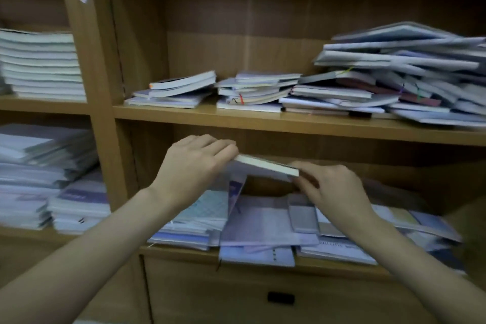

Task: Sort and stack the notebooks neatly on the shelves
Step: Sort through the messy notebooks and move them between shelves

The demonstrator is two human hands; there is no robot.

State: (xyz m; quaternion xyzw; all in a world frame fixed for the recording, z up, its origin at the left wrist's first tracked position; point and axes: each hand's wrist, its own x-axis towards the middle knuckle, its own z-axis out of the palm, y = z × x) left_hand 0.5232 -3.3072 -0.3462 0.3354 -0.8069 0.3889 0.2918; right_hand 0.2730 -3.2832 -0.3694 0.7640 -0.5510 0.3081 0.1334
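A small notebook (265,164) with pale page edges hangs tilted in the lower shelf bay, above a loose spread of notebooks (263,226). My left hand (194,166) grips its left end and my right hand (334,187) grips its right end. Below it another cover (236,189) stands up at an angle. On the upper shelf (263,119) lie two low piles (178,92) (255,92) and a tall untidy heap (399,73) at the right.
In the left bays, a neat white stack (42,66) sits above mixed piles (47,181). A wooden upright (102,102) divides the bays. A drawer front with a dark handle slot (281,297) lies beneath the lower shelf.
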